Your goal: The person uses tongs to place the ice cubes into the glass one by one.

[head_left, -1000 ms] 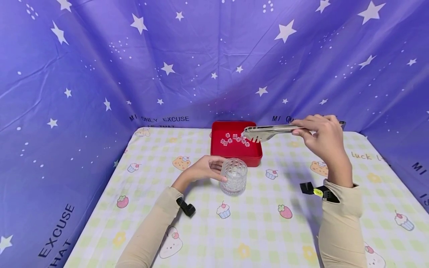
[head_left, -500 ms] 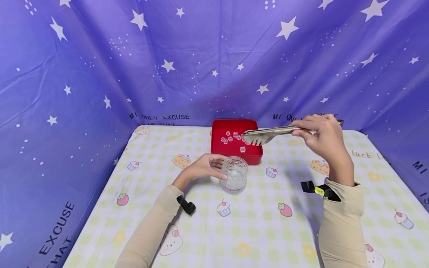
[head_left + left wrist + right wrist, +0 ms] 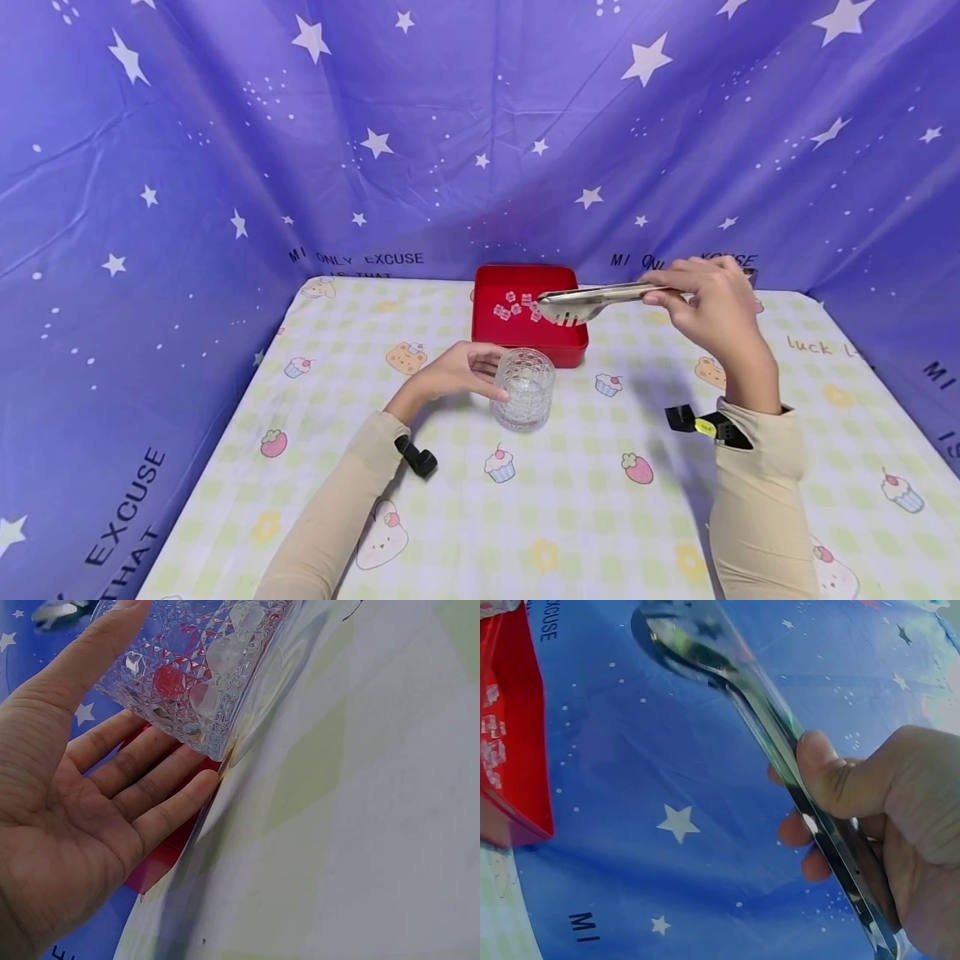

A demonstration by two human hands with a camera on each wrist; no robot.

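Note:
My left hand (image 3: 465, 372) holds a clear cut-pattern drinking glass (image 3: 525, 400) upright on the cloth, thumb on its near side and fingers behind. In the left wrist view, the glass (image 3: 195, 675) stands above the outstretched fingers. My right hand (image 3: 708, 304) grips metal serving tongs (image 3: 592, 302) by the handles, held nearly level. Their scalloped heads lie close together over a red tray (image 3: 487, 333). Several small clear cubes (image 3: 516, 309) lie in it, some hidden behind the tongs. Whether the tong heads hold a cube cannot be seen.
A checked cloth with printed cupcakes and strawberries covers the table (image 3: 570, 517). Behind it and at the sides hang purple-blue star-patterned curtains (image 3: 450, 125). The red tray stands just behind the glass, near the table's back edge.
The tongs have shifted slightly left over the tray with my right hand. A cube seen below the tong heads half a second ago no longer shows there. My left hand stays at the glass.

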